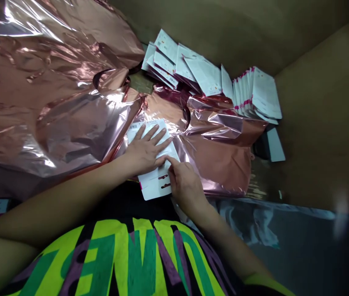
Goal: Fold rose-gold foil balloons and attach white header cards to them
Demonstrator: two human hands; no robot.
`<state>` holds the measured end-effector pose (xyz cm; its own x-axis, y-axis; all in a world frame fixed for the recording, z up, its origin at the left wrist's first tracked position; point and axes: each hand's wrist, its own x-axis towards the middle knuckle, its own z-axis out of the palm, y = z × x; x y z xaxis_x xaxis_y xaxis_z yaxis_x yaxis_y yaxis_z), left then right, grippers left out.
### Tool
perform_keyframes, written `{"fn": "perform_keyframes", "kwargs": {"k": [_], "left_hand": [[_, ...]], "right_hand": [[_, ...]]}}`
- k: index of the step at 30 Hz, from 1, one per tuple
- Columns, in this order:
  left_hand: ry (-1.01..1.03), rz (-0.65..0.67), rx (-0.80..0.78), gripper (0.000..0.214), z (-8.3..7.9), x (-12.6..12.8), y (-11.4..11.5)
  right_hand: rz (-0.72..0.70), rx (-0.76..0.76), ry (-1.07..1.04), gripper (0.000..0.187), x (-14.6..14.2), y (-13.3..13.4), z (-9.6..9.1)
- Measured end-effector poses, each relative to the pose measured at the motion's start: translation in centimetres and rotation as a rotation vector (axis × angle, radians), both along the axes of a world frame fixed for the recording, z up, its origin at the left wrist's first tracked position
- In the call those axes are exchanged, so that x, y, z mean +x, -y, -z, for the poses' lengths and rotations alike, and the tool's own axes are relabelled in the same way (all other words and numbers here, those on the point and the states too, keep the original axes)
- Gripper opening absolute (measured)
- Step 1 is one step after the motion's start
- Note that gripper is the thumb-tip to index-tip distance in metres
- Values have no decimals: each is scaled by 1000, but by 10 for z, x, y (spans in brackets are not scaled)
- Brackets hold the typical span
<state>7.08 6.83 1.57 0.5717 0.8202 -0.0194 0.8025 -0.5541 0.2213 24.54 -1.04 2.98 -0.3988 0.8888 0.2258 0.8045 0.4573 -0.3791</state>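
A flat white packet (pixel 154 183) with printing, a barcode and dark hanging slots at its near end lies on pink metallic foil, close in front of my body. My left hand (pixel 143 152) rests flat across its upper part, fingers spread. At the packet's right edge my right hand (pixel 185 181) is curled, its index finger and thumb closed on the edge beside my left thumb. Part of the packet is hidden under both hands.
Several similar white packets (pixel 203 74) lie in a loose pile at the back, beside an upright row of packets (pixel 265 92). Large pink foil bags (pixel 54 90) cover the left side. A brown cardboard wall (pixel 325 123) rises at the right, and clear plastic (pixel 254 226) lies at the lower right.
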Motion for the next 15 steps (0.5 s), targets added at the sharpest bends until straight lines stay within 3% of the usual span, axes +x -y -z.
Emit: {"fn": "perform_keyframes", "kwargs": {"k": [3,7,12,15], "left_hand": [[3,0,-2,59,-2,0,0],[-9,2,-15,60,-4,-1,1],[23,3,24,58,1,-2,1],[18,9,24,59,4,-3,-1]], "right_hand": [[-45,-43,-74,39,4,-1,-2],[2,-36,-160,48,9,-3,0],[-44,-26,41,48,0,-19,12],[-38,-117,137,51,-4,-20,2]]}}
